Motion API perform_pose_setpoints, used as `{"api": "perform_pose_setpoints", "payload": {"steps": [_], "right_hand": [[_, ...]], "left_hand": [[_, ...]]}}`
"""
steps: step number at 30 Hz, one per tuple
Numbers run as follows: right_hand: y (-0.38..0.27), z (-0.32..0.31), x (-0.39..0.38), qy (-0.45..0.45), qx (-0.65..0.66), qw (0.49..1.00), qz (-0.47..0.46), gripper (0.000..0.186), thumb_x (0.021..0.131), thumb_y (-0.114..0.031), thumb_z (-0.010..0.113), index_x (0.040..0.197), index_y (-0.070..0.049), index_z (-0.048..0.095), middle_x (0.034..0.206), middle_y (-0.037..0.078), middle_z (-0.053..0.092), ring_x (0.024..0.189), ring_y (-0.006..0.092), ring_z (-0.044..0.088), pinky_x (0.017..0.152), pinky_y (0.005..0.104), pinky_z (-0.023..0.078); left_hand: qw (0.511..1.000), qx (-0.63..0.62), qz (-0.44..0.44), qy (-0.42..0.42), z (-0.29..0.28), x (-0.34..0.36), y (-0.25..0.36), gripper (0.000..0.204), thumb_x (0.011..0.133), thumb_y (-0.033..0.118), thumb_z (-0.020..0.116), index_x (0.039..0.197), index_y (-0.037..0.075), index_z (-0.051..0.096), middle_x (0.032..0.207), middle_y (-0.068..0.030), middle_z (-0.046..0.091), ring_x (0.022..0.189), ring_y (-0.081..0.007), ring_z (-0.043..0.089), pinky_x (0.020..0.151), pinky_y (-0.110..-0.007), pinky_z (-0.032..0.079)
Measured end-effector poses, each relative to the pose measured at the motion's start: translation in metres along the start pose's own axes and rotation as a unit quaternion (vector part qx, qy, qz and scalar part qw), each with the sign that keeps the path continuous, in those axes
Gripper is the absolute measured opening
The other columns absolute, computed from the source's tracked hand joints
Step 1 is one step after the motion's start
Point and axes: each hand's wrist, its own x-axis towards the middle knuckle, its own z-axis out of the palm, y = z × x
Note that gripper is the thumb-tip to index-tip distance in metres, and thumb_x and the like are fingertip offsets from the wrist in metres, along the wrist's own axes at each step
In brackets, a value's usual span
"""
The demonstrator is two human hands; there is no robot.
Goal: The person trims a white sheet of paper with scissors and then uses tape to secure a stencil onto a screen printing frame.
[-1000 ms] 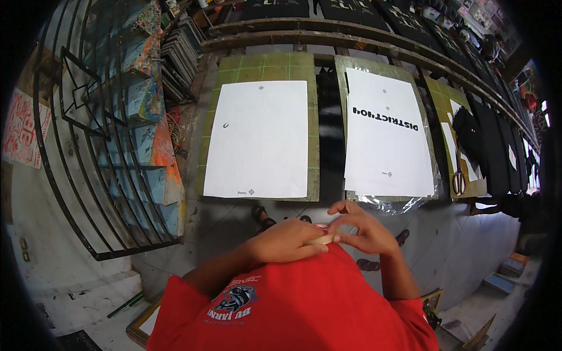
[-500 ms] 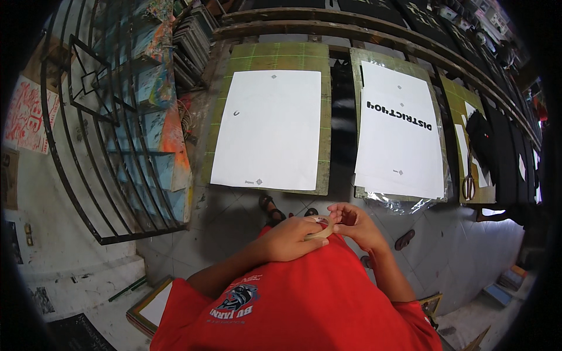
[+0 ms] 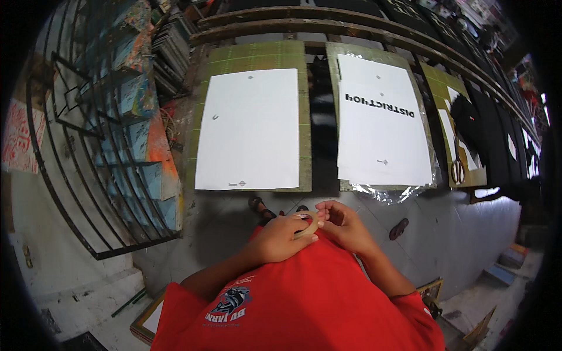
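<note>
At waist height, in front of my red shirt, my left hand (image 3: 280,238) grips a roll of pale tape (image 3: 309,229). My right hand (image 3: 342,228) touches the roll's right side, its thumb and fingertips curled at the edge. Beyond them lie two green gridded boards: the left one (image 3: 227,54) bears a white sheet (image 3: 246,134) with small printed marks, the right one bears a white sheet (image 3: 380,140) with bold black lettering, over clear plastic (image 3: 389,193).
A black metal rack (image 3: 99,251) and paint-stained shelves (image 3: 164,152) stand left. At right are a third board (image 3: 436,88), scissors (image 3: 458,171) and black garments (image 3: 492,134). Wooden rails (image 3: 257,28) run behind. A sandal (image 3: 398,228) lies on the tiled floor (image 3: 433,251).
The tape roll has turned so more of its ring shows, with both my hands staying on it. The view has shifted slightly as my head moved.
</note>
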Motion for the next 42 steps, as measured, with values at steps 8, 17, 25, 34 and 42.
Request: {"api": "perform_pose_setpoints", "payload": {"steps": [8, 17, 25, 34, 42], "right_hand": [[0.003, 0.01, -0.011, 0.025, 0.006, 1.0, -0.011, 0.034, 0.088, 0.0, 0.062, 0.12, 0.001, 0.051, 0.101, 0.002, 0.054, 0.094, 0.0085, 0.052, 0.086, 0.0219, 0.045], [-0.001, 0.008, -0.013, 0.068, -0.09, 0.992, -0.056, 0.042, 0.085, -0.005, 0.066, 0.124, -0.002, 0.05, 0.104, 0.008, 0.057, 0.101, 0.016, 0.056, 0.096, 0.0307, 0.044], [-0.012, 0.016, -0.016, 0.094, -0.24, 0.958, -0.125, 0.038, 0.085, -0.003, 0.062, 0.122, -0.001, 0.052, 0.106, 0.013, 0.058, 0.103, 0.0242, 0.059, 0.094, 0.0336, 0.045], [-0.02, 0.026, -0.014, 0.068, -0.333, 0.919, -0.199, 0.042, 0.08, 0.003, 0.061, 0.121, -0.001, 0.052, 0.104, 0.015, 0.057, 0.098, 0.0304, 0.058, 0.089, 0.0357, 0.046], [-0.027, 0.013, -0.003, 0.027, -0.34, 0.897, -0.282, 0.028, 0.079, -0.001, 0.065, 0.106, -0.002, 0.06, 0.108, 0.013, 0.059, 0.102, 0.0259, 0.058, 0.087, 0.0338, 0.045]], "left_hand": [[0.999, -0.024, -0.041, -0.009, 0.002, 0.006, 0.005, 0.026, 0.087, 0.02, 0.065, 0.08, -0.004, 0.058, 0.072, -0.0189, 0.056, 0.062, -0.0196, 0.049, 0.059, -0.034, 0.042], [0.997, -0.058, 0.002, -0.043, 0.011, 0.008, -0.012, 0.024, 0.092, 0.019, 0.055, 0.089, -0.005, 0.054, 0.085, -0.0198, 0.059, 0.073, -0.0251, 0.056, 0.066, -0.036, 0.044], [0.997, -0.068, -0.021, -0.035, 0.017, 0.006, -0.014, 0.024, 0.096, 0.016, 0.047, 0.105, -0.004, 0.055, 0.101, -0.0198, 0.062, 0.094, -0.028, 0.06, 0.084, -0.036, 0.045], [0.996, -0.086, -0.026, 0.005, 0.017, -0.001, -0.01, 0.023, 0.097, 0.018, 0.046, 0.106, -0.002, 0.055, 0.093, -0.0184, 0.062, 0.088, -0.027, 0.06, 0.08, -0.037, 0.045], [0.954, -0.287, -0.081, -0.021, 0.009, -0.001, -0.014, 0.033, 0.1, 0.028, 0.046, 0.083, 0.001, 0.058, 0.073, -0.0055, 0.055, 0.07, -0.0109, 0.048, 0.067, -0.026, 0.041]]}}
